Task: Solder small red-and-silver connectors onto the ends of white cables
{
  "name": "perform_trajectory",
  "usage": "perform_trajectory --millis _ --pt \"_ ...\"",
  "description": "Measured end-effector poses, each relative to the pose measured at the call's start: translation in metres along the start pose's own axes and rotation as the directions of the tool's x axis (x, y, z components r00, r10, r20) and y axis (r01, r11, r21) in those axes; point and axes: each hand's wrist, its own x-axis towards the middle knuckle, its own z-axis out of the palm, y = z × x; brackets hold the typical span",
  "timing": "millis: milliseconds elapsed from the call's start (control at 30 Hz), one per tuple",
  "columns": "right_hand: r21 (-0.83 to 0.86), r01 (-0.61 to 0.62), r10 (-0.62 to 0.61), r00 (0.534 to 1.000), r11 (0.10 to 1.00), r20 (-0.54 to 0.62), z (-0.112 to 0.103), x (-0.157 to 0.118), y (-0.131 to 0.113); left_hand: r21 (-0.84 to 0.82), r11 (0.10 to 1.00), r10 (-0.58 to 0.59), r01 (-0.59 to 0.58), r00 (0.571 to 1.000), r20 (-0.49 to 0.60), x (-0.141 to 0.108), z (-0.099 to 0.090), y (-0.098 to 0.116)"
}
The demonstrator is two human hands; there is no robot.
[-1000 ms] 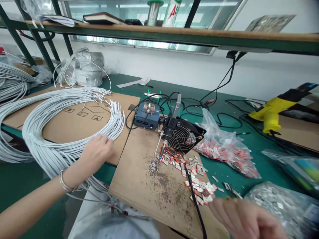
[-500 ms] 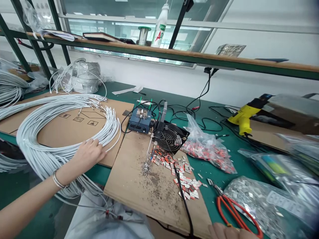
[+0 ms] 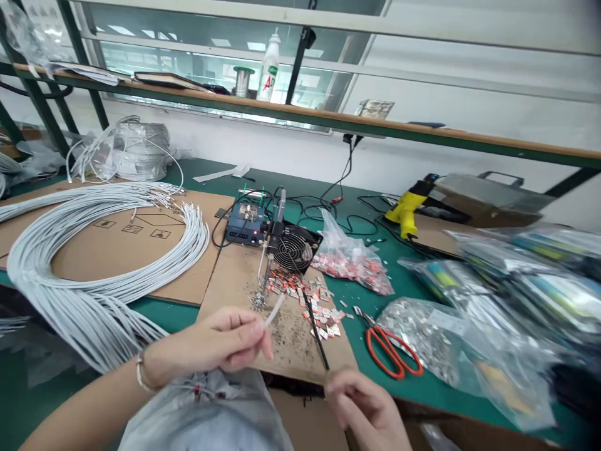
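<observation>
My left hand (image 3: 235,338) is above the near edge of the cardboard sheet, its fingers pinching the end of a white cable (image 3: 275,311) that points up and to the right. To its right, my right hand (image 3: 361,401) hangs in front of the table edge with curled fingers; whatever it may hold is too small or hidden to name. A black cord (image 3: 315,329) runs down beside that hand. Behind the hands, small orange and white pieces (image 3: 323,313) lie scattered in front of a fan (image 3: 292,252) and a blue soldering station (image 3: 245,224).
A big coil of white cables (image 3: 94,282) covers the left. Red-handled scissors (image 3: 392,354) and a bag of metal parts (image 3: 417,332) lie at right. Farther back are a bag of orange pieces (image 3: 354,266) and a yellow tool (image 3: 407,210). A shelf (image 3: 319,117) spans the back.
My left hand has left the cable coil and moved right, with a cable end now in its fingers. My right hand has come in from the lower right edge. The view has shifted.
</observation>
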Motion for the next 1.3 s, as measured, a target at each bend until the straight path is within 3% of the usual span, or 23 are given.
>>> perform_trajectory --millis 100,233,467,567,667,767,833,933,1000,1100,1167,1300 --pt "-0.069 0.056 -0.060 0.996 0.996 -0.071 0.023 0.000 -0.016 -0.101 0.993 -0.056 0.055 0.998 -0.013 0.003 0.025 -0.021" --pt "-0.080 0.168 -0.168 0.986 0.983 0.009 0.042 0.000 -0.030 -0.060 0.991 -0.127 0.123 0.990 -0.066 -0.006 0.039 -0.040" --pt "-0.010 0.064 -0.063 0.993 0.998 0.100 0.053 -0.003 -0.034 0.116 0.973 -0.187 0.198 0.977 -0.098 -0.023 0.043 -0.050" --pt "0.011 0.047 -0.048 0.989 0.999 0.141 0.052 -0.004 -0.031 0.208 0.963 -0.151 0.174 0.981 -0.118 -0.024 0.044 -0.053" --pt "0.080 0.059 -0.071 0.985 0.995 0.155 0.055 -0.005 -0.026 0.234 0.967 -0.055 0.106 0.975 -0.216 -0.022 0.046 -0.058" --pt "0.255 0.042 -0.062 0.996 0.966 0.072 0.064 -0.002 -0.021 0.206 0.977 0.009 0.055 0.954 -0.299 -0.019 0.048 -0.063" --pt "0.458 0.001 0.009 1.000 0.889 -0.020 0.068 0.002 -0.020 0.185 0.981 0.010 0.049 0.952 -0.305 -0.018 0.049 -0.063" --pt "0.649 0.068 0.061 0.983 0.758 -0.174 0.067 0.008 -0.021 0.138 0.988 -0.015 0.064 0.943 -0.333 -0.020 0.048 -0.057" --pt "0.538 0.097 0.012 0.980 0.838 -0.197 0.064 0.008 -0.020 0.104 0.993 -0.011 0.056 0.923 -0.385 -0.020 0.047 -0.052" --pt "0.185 0.051 -0.043 0.998 0.981 -0.051 0.062 0.003 -0.018 0.091 0.996 0.025 0.016 0.903 -0.428 -0.020 0.044 -0.046" --pt "0.062 0.081 -0.082 0.996 0.995 0.016 0.064 0.000 -0.020 0.104 0.995 0.039 0.006 0.906 -0.422 -0.020 0.043 -0.047" --pt "-0.006 0.145 -0.144 0.988 0.989 0.050 0.064 0.001 -0.029 0.186 0.982 0.063 0.011 0.919 -0.389 -0.022 0.041 -0.055"
